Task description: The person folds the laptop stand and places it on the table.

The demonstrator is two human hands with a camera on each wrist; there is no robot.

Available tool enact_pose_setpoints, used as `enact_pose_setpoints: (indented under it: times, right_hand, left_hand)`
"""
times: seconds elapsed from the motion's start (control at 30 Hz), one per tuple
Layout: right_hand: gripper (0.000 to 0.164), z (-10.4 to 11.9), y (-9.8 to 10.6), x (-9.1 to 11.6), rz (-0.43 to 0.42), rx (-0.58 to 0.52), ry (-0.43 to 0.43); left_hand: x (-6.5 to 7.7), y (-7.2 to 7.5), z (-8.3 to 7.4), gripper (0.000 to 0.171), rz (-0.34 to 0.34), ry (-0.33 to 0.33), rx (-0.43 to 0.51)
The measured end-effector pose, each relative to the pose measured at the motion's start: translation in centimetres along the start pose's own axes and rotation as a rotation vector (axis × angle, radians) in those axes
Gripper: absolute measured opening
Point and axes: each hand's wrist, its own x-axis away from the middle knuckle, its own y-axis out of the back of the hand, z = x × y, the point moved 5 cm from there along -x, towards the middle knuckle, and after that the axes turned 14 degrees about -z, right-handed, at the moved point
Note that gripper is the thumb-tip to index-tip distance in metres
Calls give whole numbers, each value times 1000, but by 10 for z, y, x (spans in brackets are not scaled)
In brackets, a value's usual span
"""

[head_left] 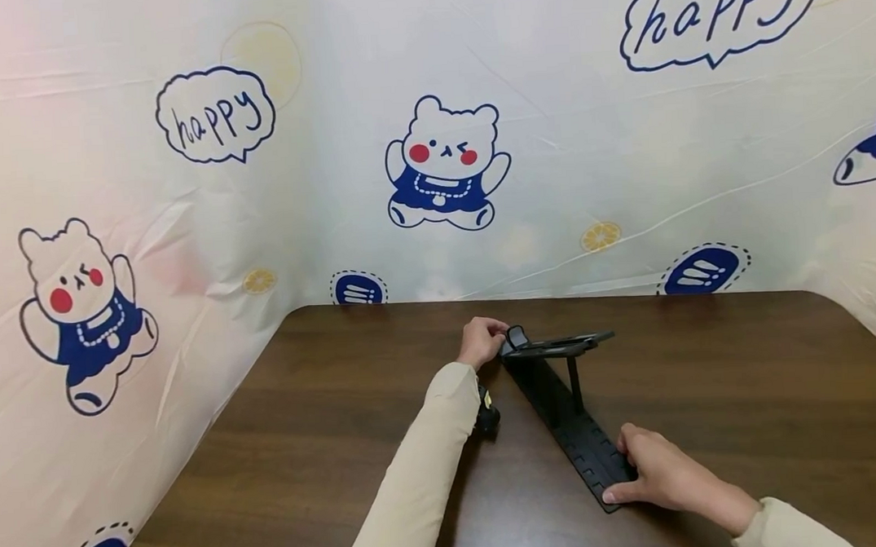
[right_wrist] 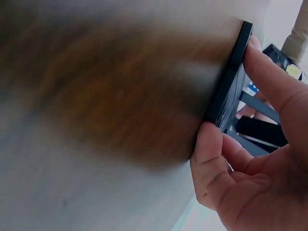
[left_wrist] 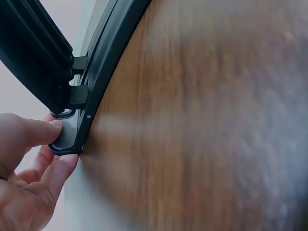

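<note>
A black folding stand lies slantwise on the table, its long flat base running from far left to near right. Notches line the near part of the base, and a raised upper panel is propped up by a thin leg. At the far end my left hand pinches the base, thumb on a grey pad and fingers underneath, as the left wrist view shows. My right hand grips the near end of the base between thumb and fingers, at its edges in the right wrist view.
The brown wooden table carries the stand. A pale curtain printed with bears and "happy" bubbles hangs behind the table and along its left side. A small black device is strapped at my left wrist.
</note>
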Motion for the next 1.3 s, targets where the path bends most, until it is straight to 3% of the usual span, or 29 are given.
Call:
enact_pose_setpoints:
  times: [0.27, 0.83, 1.13, 1.3]
  right_hand:
    - [48, 10, -4, 1, 11, -64, 50]
    - [39, 19, -12, 1, 26, -202, 47]
    - [37, 27, -20, -1, 97, -331, 18]
    - [37, 30, -23, -3, 144, -342, -20]
  left_hand:
    - [-1, -6, -6, 18, 33, 23, 16]
    - [-6, -18, -10, 15, 42, 27, 20]
    - [-5, -22, -16, 14, 37, 21, 8]
    - [-5, -25, -18, 14, 40, 20, 26]
